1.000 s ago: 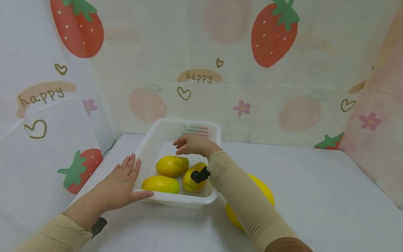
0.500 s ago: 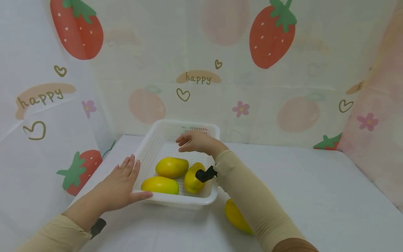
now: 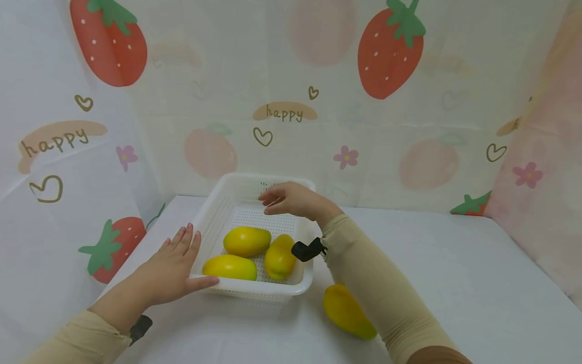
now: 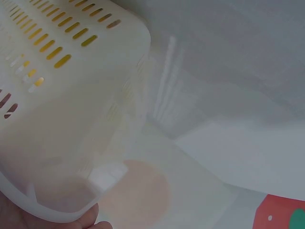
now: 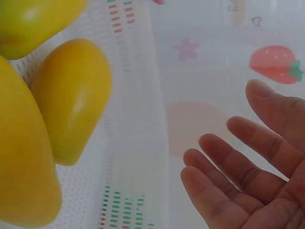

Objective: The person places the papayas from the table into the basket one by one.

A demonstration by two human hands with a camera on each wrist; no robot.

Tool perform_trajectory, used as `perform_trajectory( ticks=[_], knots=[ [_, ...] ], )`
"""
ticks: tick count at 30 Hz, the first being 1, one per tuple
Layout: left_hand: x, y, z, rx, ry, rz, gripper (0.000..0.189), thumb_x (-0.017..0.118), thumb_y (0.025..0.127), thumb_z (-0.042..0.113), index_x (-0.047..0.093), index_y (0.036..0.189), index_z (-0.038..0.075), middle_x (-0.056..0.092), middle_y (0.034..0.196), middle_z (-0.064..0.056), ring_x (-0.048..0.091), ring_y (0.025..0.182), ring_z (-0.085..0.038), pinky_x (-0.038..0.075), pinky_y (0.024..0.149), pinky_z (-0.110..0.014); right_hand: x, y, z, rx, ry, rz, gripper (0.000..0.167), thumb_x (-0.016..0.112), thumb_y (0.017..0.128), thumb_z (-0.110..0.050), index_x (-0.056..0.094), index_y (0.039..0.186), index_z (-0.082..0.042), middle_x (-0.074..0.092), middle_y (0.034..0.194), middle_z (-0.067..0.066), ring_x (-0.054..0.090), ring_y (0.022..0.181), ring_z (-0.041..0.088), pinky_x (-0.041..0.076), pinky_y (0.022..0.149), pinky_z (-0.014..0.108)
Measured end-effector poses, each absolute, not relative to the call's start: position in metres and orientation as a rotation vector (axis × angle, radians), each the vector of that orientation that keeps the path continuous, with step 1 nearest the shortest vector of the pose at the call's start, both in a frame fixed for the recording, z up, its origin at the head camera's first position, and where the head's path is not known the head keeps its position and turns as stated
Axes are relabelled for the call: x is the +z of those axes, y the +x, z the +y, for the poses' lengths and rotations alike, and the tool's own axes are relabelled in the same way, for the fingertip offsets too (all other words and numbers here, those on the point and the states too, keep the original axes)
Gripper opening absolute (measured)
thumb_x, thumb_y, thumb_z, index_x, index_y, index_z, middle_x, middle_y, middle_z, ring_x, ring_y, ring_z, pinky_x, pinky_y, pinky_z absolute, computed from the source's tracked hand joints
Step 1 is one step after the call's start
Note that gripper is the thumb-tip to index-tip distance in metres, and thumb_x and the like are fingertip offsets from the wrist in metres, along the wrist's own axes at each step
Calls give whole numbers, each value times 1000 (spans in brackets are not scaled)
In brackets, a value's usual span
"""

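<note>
A white perforated plastic basket (image 3: 257, 288) stands on the table with three yellow-green mangoes inside: one at the back (image 3: 247, 241), one at the front left (image 3: 230, 267) and one at the right (image 3: 280, 258). My left hand (image 3: 170, 268) rests on the basket's front left corner, fingers straight along the left side and thumb on the front rim. In the left wrist view its fingertips (image 4: 90, 217) show at the rim. My right hand (image 3: 297, 202) is over the back right of the basket with relaxed fingers; the right wrist view shows its palm (image 5: 267, 191) holding nothing.
Another mango (image 3: 347, 312) lies on the white table (image 3: 445, 283) right of the basket, partly behind my right forearm. A fabric backdrop (image 3: 382, 131) printed with strawberries and hearts rises behind and at both sides. Small black wrist devices (image 3: 308, 249) sit at the cuffs.
My right hand has drawn back up and to the right, away from the mangoes, uncovering the right mango and more of the one on the table. The left hand keeps its place on the basket.
</note>
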State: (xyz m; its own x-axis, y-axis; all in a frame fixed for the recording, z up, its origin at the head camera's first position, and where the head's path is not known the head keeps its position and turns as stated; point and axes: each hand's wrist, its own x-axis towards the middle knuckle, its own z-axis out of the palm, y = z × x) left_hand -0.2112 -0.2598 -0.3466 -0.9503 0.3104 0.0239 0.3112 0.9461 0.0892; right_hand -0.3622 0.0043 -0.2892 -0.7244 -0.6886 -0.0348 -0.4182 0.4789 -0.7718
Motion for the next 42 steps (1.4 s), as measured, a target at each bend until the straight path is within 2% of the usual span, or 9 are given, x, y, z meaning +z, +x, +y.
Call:
perform_trajectory(
  ticks=[15,33,42],
  knots=[
    [-346,-212,-261,-159,-487,-3097,116,33,73,81,16,140,-12,7,147,-32,8,134,-46,12,103,-63,-270,-353,26,-1129,-959,2416,34,65,86,-20,60,119,-16,62,112,-2,57,105,11,46,92,29],
    [-347,-212,-260,-154,-473,-3108,116,33,73,81,17,140,-11,7,147,-31,8,134,-46,11,104,-62,-257,-344,68,-1306,-992,2370,32,63,87,-14,59,118,-10,61,115,6,56,108,20,45,94,34],
    [-348,-214,-259,-137,-477,-3108,115,33,73,81,17,141,-11,6,147,-31,8,134,-46,12,104,-62,-254,-342,91,-1294,-975,2427,34,62,88,-19,57,121,-13,59,119,4,55,109,19,44,94,37]
  ],
)
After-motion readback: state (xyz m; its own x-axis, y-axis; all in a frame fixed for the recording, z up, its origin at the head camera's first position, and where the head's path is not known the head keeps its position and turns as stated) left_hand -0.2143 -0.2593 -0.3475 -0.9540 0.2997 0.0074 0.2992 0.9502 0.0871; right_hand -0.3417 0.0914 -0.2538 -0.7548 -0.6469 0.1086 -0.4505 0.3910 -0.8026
